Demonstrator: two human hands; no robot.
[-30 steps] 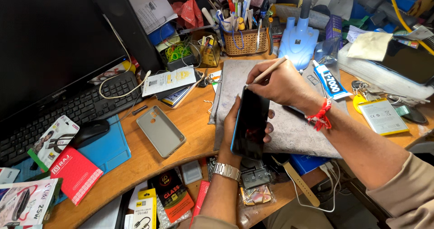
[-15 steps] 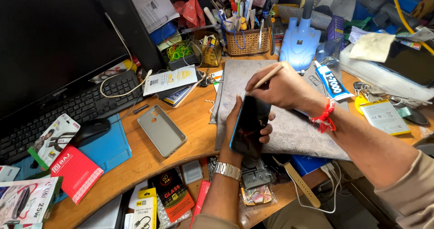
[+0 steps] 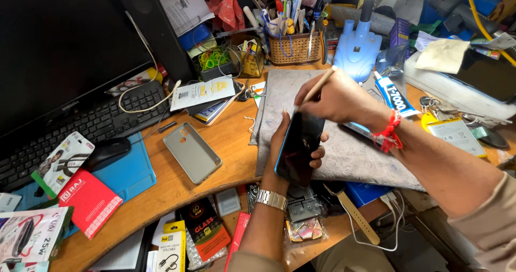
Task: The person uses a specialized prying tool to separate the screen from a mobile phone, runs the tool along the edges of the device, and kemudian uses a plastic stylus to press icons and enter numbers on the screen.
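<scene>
Left hand [image 3: 287, 154]: a dark, glossy slab-shaped smartphone with a blue edge [image 3: 299, 148] is gripped from behind, the fingers [image 3: 318, 155] curled round its right edge and the thumb pressed along its left edge; a silver metal link watch [image 3: 271, 199] is worn on the wrist.

Right hand [image 3: 341, 99]: a thin beige stick-like tool [image 3: 314, 89] is pinched between thumb and fingertips, its lower tip set at the top edge of the phone; a red thread band [image 3: 388, 134] is tied at the wrist.

Phone position: it is held tilted, screen towards the camera, just above the front part of a worn grey work mat [image 3: 349, 154] — whether its lower end touches the mat cannot be told.

Mat surroundings: a white tube of glue with a blue label [image 3: 395, 95] lies on the mat's right part, and a pale blue lamp base [image 3: 357, 49] stands at its far edge.

Left of the mat: a grey plastic phone back cover [image 3: 192, 151] is laid flat on the wooden desk [image 3: 177, 191], well apart from the hands.

Far left: a black keyboard [image 3: 86, 127] is set under a dark monitor [image 3: 59, 46], with a black mouse [image 3: 106, 153] on a blue pad [image 3: 126, 170] in front of it.

Back row: a woven basket of pens and tools [image 3: 294, 46] is placed behind the mat (beside a small heap of green rubber bands [image 3: 214, 57]).

Front edge: packaged accessories are scattered below the desk's curve — among them a red flat box [image 3: 90, 202].
</scene>
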